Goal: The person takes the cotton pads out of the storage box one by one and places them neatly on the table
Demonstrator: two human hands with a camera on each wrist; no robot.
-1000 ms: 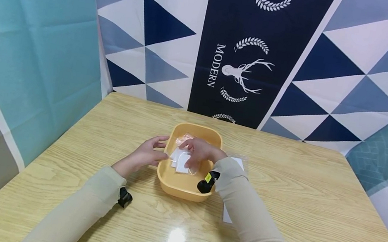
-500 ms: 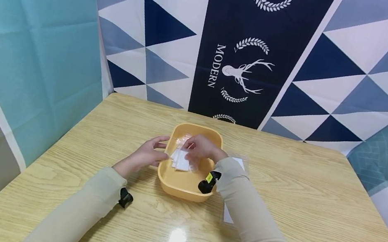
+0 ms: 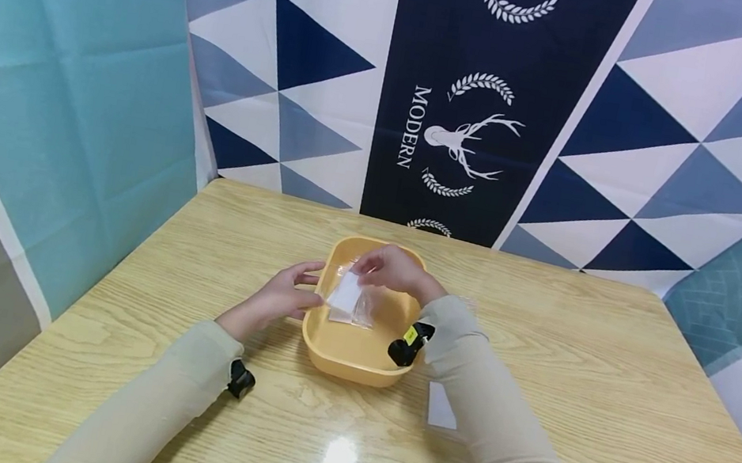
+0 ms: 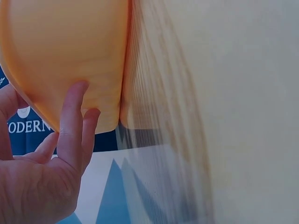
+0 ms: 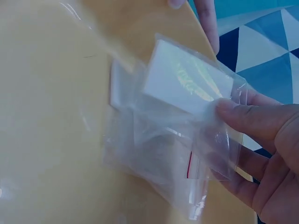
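Note:
An orange plastic basin (image 3: 357,369) stands on the table with small clear zip bags inside. My right hand (image 3: 394,269) is over its far part and pinches one clear zip bag (image 5: 187,79) by the edge, between thumb and fingers. A white rectangular card shows through that bag. Below it in the right wrist view lie more crumpled clear bags (image 5: 159,144), one with a red line. My left hand (image 3: 278,294) holds the basin's left side, its thumb over the rim and its fingers (image 4: 72,121) spread against the outer wall.
A clear packet with a white sheet (image 3: 442,406) lies on the table right of the basin, partly hidden by my right sleeve. Wooden tabletop (image 3: 573,374) extends on both sides. A patterned cloth (image 3: 319,96) hangs behind the table.
My right thumb and fingers have closed on a bag in the basin and drawn it up and toward the far side. The left hand stays at the rim.

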